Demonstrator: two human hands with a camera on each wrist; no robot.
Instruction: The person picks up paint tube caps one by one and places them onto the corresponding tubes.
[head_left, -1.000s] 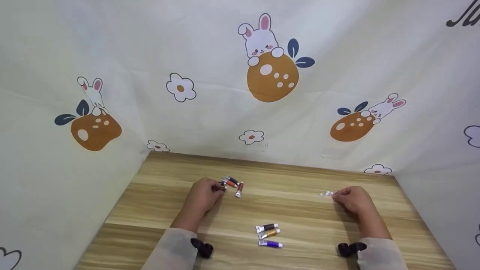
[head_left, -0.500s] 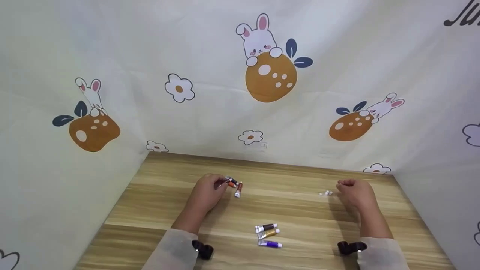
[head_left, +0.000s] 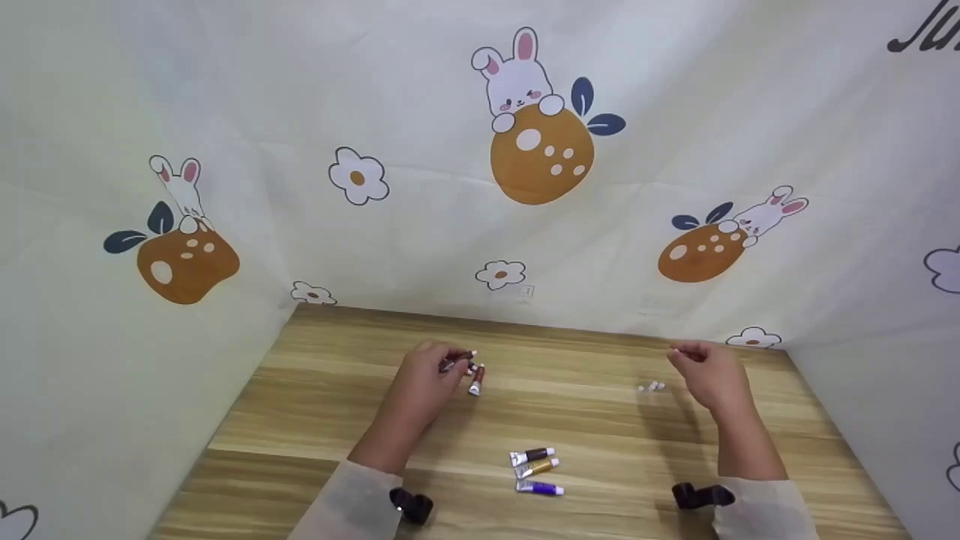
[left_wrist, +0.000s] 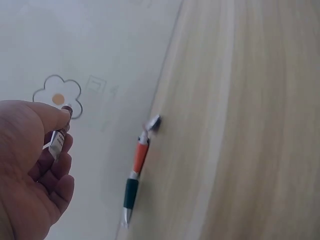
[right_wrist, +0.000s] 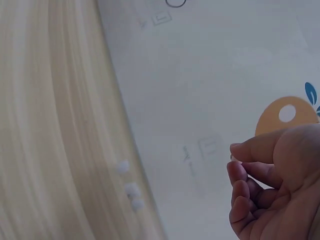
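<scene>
My left hand (head_left: 427, 382) pinches a small dark-brown paint tube (left_wrist: 57, 142) between thumb and fingers, raised over the table with its narrow end pointing right. Part of the tube is hidden by the fingers. Just beyond the hand lie a red-brown paint tube (head_left: 477, 381), an orange tube (left_wrist: 140, 157) and a dark green tube (left_wrist: 131, 194). On the right side, my right hand (head_left: 709, 375) holds a tiny white piece (right_wrist: 234, 158), like a tube cap, between thumb and forefinger. Below and left of it, several small white caps (head_left: 656, 385) rest on the wood.
Nearer the front of the wooden table (head_left: 585, 420) lie a dark-brown tube (head_left: 537, 454), a gold tube (head_left: 539, 469) and a purple tube (head_left: 541, 488), each with a white cap. A printed cloth (head_left: 420, 232) encloses the table at the back and sides.
My right hand has lifted from the white caps with one small piece in its fingertips. My left hand has moved slightly up and right, turning the tube's narrow end outward.
</scene>
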